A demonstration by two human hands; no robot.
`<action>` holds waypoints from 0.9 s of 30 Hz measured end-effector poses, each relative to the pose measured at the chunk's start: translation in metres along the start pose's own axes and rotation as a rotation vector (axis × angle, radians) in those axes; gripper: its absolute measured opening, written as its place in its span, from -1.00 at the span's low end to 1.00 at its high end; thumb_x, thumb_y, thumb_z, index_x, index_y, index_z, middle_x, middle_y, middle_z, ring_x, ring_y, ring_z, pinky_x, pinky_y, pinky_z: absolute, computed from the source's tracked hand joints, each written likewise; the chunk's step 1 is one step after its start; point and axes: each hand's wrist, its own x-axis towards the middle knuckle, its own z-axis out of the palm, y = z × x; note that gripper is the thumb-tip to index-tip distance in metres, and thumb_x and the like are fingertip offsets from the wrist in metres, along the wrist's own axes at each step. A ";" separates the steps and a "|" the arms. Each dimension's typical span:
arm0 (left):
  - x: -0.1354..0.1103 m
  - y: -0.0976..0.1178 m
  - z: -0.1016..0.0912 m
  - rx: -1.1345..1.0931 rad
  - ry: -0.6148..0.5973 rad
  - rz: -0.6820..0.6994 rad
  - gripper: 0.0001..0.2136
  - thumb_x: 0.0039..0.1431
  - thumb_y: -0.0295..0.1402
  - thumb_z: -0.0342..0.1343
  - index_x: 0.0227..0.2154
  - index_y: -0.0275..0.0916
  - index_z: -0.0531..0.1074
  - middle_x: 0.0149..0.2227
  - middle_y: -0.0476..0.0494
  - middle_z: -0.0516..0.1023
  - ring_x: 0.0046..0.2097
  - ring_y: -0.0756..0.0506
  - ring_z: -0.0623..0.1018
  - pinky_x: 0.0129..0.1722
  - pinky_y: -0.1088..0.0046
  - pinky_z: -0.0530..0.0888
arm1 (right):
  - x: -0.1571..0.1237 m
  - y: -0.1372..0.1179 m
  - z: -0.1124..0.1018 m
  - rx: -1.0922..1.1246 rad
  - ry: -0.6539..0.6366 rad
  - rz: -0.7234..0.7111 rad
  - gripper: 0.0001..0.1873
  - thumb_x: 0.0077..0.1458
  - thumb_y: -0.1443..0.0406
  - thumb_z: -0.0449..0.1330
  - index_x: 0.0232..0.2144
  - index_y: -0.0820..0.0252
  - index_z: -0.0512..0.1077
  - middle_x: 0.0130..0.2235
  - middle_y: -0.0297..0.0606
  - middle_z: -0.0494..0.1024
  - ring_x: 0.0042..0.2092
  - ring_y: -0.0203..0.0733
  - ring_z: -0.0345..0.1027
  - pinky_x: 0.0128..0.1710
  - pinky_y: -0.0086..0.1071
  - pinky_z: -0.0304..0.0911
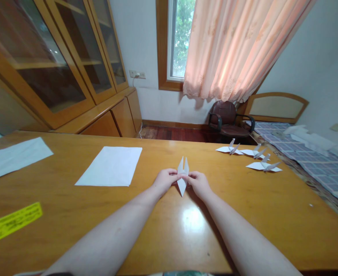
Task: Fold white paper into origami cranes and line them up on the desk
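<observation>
A small folded white paper is held just over the middle of the table, two narrow points facing away from me and one wider point facing me. My left hand pinches its left side, and my right hand pinches its right side. Both thumbs meet across the middle of the paper, hiding the folds there. To the right stand three finished paper cranes with spread wings. On the left lies a stack of white paper sheets.
The wooden table also bears another white sheet at far left and a yellow printed strip. Beyond its far edge are a brown armchair and a glass-door cabinet. A bed stands along the right side.
</observation>
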 end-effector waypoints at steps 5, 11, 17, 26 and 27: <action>0.000 0.000 0.002 0.062 0.007 -0.013 -0.72 -0.24 -0.20 0.32 -0.55 -0.32 0.46 -0.53 -0.04 0.52 -0.42 -0.06 0.52 -0.35 0.44 0.44 | 0.000 0.000 -0.002 0.080 0.019 0.059 -0.64 -0.29 0.07 0.34 -0.59 0.27 0.47 -0.63 -0.35 0.39 -0.55 -0.29 0.23 -0.52 -0.43 0.13; 0.002 -0.006 0.001 0.038 0.000 0.010 -0.74 -0.18 -0.22 0.30 -0.55 -0.31 0.44 -0.51 -0.06 0.54 -0.41 -0.06 0.53 -0.34 0.43 0.45 | 0.001 0.001 -0.004 0.037 0.002 0.014 -0.68 -0.24 0.08 0.30 -0.61 0.27 0.49 -0.65 -0.36 0.38 -0.55 -0.32 0.18 -0.51 -0.43 0.06; 0.003 -0.005 0.002 0.008 0.015 -0.015 -0.85 -0.07 -0.34 0.23 -0.53 -0.34 0.46 -0.50 -0.09 0.54 -0.42 -0.03 0.53 -0.34 0.45 0.46 | 0.006 0.009 -0.003 0.155 -0.018 0.032 -0.69 -0.25 0.10 0.28 -0.60 0.27 0.49 -0.62 -0.33 0.41 -0.54 -0.30 0.19 -0.48 -0.41 0.08; 0.002 -0.004 -0.002 -0.042 -0.024 -0.049 -0.84 -0.04 -0.33 0.21 -0.48 -0.36 0.48 -0.49 -0.11 0.54 -0.41 -0.01 0.52 -0.31 0.45 0.46 | 0.004 0.004 -0.001 0.301 -0.036 0.101 -0.64 -0.32 0.06 0.30 -0.57 0.27 0.48 -0.62 -0.33 0.42 -0.55 -0.31 0.21 -0.49 -0.41 0.12; 0.002 -0.004 -0.002 -0.036 -0.026 -0.043 -0.82 -0.06 -0.31 0.22 -0.47 -0.37 0.48 -0.49 -0.11 0.54 -0.42 0.00 0.51 -0.33 0.46 0.46 | 0.004 0.003 -0.001 0.304 -0.039 0.106 -0.63 -0.32 0.06 0.30 -0.56 0.27 0.47 -0.62 -0.33 0.42 -0.55 -0.31 0.21 -0.50 -0.41 0.12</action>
